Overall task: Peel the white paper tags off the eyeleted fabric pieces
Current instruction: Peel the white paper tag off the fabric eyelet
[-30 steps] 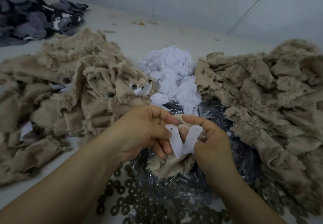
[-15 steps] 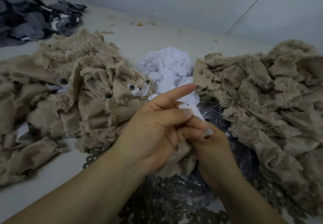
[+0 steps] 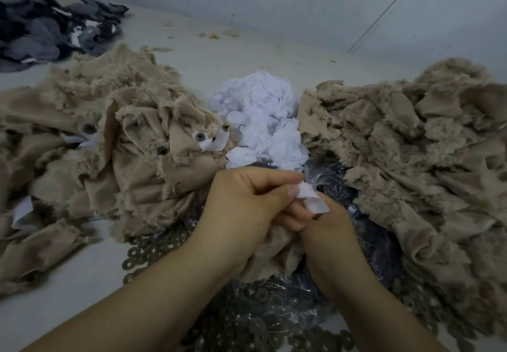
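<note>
My left hand (image 3: 247, 203) pinches a white paper tag (image 3: 311, 198) between thumb and fingers, just above my right hand (image 3: 326, 231). My right hand grips a beige frayed fabric piece (image 3: 271, 253) that hangs below both hands; its eyelets are hidden. The tag is crumpled and lies against my right fingers. To the left lies a heap of beige eyeleted pieces (image 3: 115, 143), some with white tags (image 3: 216, 141) still on them. A heap of loose white tags (image 3: 263, 115) sits straight ahead.
A second big heap of beige fabric (image 3: 406, 143) fills the right side. Dark metal rings in a clear plastic bag (image 3: 258, 316) lie under my arms. Dark grey fabric scraps (image 3: 46, 25) are piled at the far left. A pale wall stands behind.
The two-lobed tag first lay flat on the fabric between both hands. My left hand then pulled it up and crumpled it; its index finger, straight half a second ago, has curled onto the tag.
</note>
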Demonstrator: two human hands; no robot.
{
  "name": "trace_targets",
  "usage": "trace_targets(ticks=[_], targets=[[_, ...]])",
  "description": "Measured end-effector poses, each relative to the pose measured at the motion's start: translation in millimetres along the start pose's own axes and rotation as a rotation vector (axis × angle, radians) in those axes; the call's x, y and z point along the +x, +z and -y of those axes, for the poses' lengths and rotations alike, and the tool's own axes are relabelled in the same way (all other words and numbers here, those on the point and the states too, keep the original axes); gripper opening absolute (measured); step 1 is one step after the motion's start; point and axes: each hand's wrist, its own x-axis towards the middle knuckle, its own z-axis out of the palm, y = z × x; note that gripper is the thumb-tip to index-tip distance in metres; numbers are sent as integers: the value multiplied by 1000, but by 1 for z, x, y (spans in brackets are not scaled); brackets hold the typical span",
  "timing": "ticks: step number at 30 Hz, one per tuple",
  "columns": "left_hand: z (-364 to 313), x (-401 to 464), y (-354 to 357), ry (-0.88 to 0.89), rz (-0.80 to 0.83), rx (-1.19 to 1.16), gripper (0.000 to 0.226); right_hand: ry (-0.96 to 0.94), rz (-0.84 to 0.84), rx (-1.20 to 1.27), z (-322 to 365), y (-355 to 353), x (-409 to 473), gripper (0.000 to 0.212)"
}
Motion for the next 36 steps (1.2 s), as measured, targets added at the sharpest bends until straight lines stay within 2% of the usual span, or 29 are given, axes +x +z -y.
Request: trace_targets(ticks=[5,13,19,27,29,33,36], targets=[[5,-5,-12,85,-118,186,15,-24,22,-42,-1,0,-2,25],[15,-8,-13,187,-200,259,18,-61,-12,-34,2,1,-3,30],[20,-5,-18,117,-196,301,18,-78,-21,-51,0,0,-2,22],[21,-4,-22,87,-180,367,17,-119,9,-117,-5,-3,-1,27],[19,-3,-23,90,-191,400,18,-87,44,-89,-6,-4,1,19],[18,-2,-22,82,-209,440,16,-72,82,2,-3,-5,-2,35],[17,-4,-20,101,-215,473,16,-130,78,-96,-1,-1,-4,27]])
